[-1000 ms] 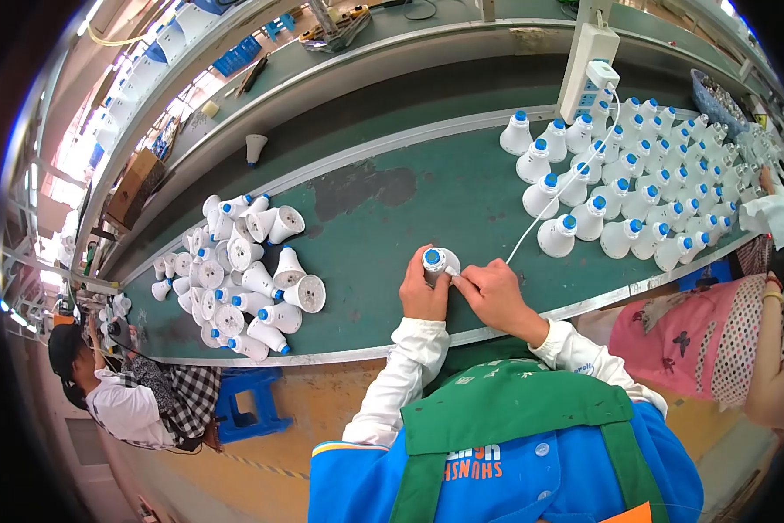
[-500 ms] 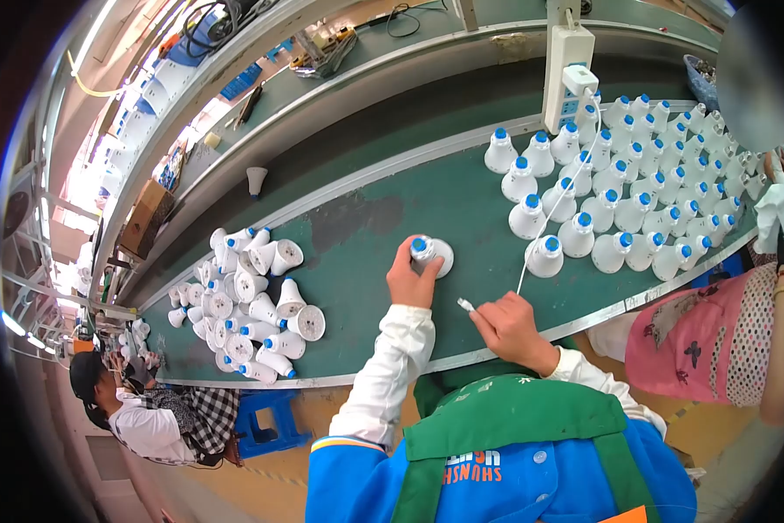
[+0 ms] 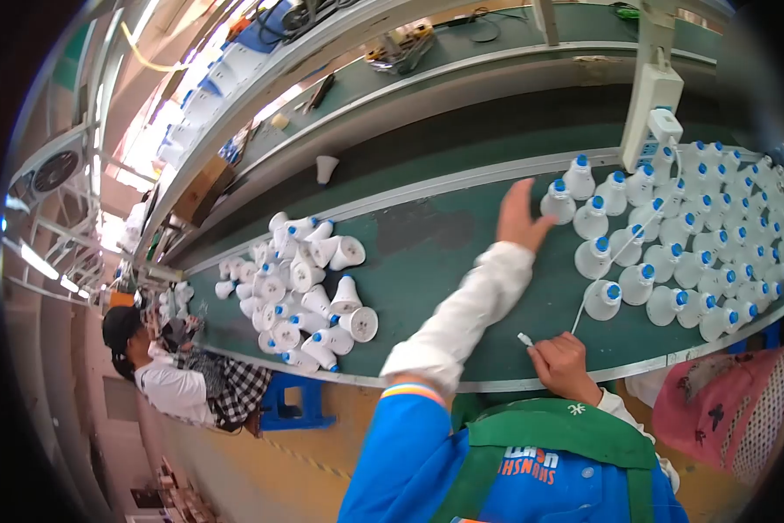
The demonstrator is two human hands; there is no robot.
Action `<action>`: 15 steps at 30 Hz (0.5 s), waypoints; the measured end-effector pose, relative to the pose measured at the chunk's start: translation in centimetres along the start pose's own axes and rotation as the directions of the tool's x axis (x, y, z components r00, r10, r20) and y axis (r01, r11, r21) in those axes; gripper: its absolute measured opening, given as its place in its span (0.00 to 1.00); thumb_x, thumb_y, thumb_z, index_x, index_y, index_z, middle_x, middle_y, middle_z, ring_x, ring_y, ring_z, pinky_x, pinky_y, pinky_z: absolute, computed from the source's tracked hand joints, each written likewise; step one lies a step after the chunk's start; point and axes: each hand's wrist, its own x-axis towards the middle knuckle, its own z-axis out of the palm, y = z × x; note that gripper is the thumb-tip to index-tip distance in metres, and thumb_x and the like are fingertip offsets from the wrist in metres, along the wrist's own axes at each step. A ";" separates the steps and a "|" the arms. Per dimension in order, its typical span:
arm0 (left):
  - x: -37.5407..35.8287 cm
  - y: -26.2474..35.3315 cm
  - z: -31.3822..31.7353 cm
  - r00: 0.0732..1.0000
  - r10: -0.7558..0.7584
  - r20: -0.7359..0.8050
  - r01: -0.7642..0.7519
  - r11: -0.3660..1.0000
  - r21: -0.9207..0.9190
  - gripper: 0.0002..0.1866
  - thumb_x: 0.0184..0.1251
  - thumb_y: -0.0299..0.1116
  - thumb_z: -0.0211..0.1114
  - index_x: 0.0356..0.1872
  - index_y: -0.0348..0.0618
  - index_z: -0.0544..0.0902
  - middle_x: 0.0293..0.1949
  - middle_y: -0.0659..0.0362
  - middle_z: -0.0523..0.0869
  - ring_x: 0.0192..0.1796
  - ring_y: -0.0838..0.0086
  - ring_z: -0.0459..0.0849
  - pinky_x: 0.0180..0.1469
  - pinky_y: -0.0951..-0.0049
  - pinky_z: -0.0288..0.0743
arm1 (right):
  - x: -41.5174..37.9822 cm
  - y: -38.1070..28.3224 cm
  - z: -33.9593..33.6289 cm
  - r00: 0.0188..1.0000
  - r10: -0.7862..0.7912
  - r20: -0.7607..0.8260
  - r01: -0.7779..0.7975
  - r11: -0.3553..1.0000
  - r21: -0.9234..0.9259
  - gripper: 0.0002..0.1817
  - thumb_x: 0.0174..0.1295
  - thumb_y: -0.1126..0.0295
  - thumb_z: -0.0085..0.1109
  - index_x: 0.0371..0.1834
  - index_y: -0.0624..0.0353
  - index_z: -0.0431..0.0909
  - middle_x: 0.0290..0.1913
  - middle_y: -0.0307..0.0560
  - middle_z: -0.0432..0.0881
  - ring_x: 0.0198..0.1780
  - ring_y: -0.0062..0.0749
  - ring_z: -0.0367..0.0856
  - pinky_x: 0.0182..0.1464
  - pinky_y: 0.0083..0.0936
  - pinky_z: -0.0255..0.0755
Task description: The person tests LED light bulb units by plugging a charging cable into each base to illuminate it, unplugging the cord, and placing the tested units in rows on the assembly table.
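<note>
My left hand [image 3: 521, 220] reaches across the green table, with thumb and fingers apart. Right beside its fingers stands a white bulb [image 3: 558, 207] with a blue tip, at the left end of the back rows. My right hand [image 3: 565, 362] is closed on a white cable near the table's front edge. The small white plug [image 3: 524, 339] on the cable's end sticks out past my fingers to the left. From there the cable [image 3: 597, 283] runs up across the standing bulbs to a white adapter [image 3: 665, 125].
Many upright bulbs [image 3: 706, 261] fill the table's right side. On the left lies a heap of similar white bulbs [image 3: 309, 292]. The adapter is in a power strip [image 3: 652, 105] on a post. One person [image 3: 178, 383] sits at left; pink clothing [image 3: 719, 410] shows at right.
My left hand has moved right and away from me; the bulb it held now stands by the left end of the rows, and the fingers have opened. My right hand keeps the cable.
</note>
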 end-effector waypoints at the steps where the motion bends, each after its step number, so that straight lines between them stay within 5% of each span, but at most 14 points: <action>1: -0.2 0.8 -3.5 0.999 0.034 0.025 -0.036 0.996 0.080 0.38 0.45 0.35 0.76 0.62 0.42 0.71 0.61 0.49 0.74 0.65 0.55 0.70 0.67 0.61 0.64 | 0.0 0.0 0.1 1.000 -0.015 -0.001 0.015 1.000 -0.007 0.11 0.52 0.72 0.64 0.18 0.55 0.72 0.15 0.43 0.71 0.18 0.38 0.71 0.26 0.33 0.62; 4: -0.4 -0.6 -13.5 0.995 -0.042 0.091 -0.002 0.903 0.430 0.29 0.40 0.35 0.77 0.49 0.43 0.81 0.51 0.50 0.82 0.56 0.55 0.78 0.59 0.60 0.72 | -0.4 0.5 0.0 0.997 -0.070 0.022 0.072 0.994 -0.081 0.12 0.52 0.71 0.65 0.17 0.54 0.70 0.14 0.41 0.69 0.17 0.37 0.69 0.25 0.32 0.60; 7: -2.3 -10.1 -23.3 0.993 -0.116 -0.029 0.096 0.635 0.767 0.33 0.38 0.34 0.76 0.53 0.45 0.77 0.53 0.50 0.80 0.59 0.54 0.75 0.61 0.59 0.70 | -0.4 0.3 0.1 0.999 -0.050 -0.009 0.049 0.995 -0.086 0.13 0.54 0.69 0.63 0.16 0.53 0.69 0.14 0.40 0.69 0.17 0.35 0.69 0.25 0.32 0.59; 10: -4.6 -16.0 -30.1 0.934 -0.333 -0.127 0.258 0.385 0.886 0.36 0.38 0.19 0.64 0.58 0.49 0.75 0.57 0.50 0.76 0.60 0.54 0.73 0.62 0.59 0.68 | -0.5 0.0 0.2 0.999 -0.031 -0.017 0.029 0.996 -0.089 0.13 0.56 0.68 0.62 0.17 0.53 0.70 0.14 0.40 0.70 0.19 0.36 0.71 0.27 0.31 0.60; 12: -4.7 -19.5 -31.7 0.823 -0.565 -0.059 0.386 0.480 0.788 0.37 0.39 0.20 0.63 0.60 0.48 0.73 0.57 0.50 0.76 0.59 0.52 0.74 0.61 0.60 0.68 | -0.3 -0.1 0.1 1.000 -0.028 -0.008 0.027 0.995 -0.095 0.13 0.57 0.68 0.61 0.18 0.53 0.70 0.14 0.41 0.70 0.19 0.36 0.72 0.28 0.31 0.60; 15: -5.0 -21.0 -31.3 0.891 -0.449 0.067 0.182 0.489 0.853 0.42 0.35 0.21 0.69 0.63 0.47 0.70 0.55 0.51 0.77 0.58 0.53 0.75 0.61 0.61 0.69 | -0.4 -0.3 0.0 0.999 -0.029 0.024 0.031 0.992 -0.119 0.13 0.57 0.68 0.61 0.18 0.53 0.70 0.15 0.41 0.71 0.20 0.37 0.73 0.28 0.31 0.60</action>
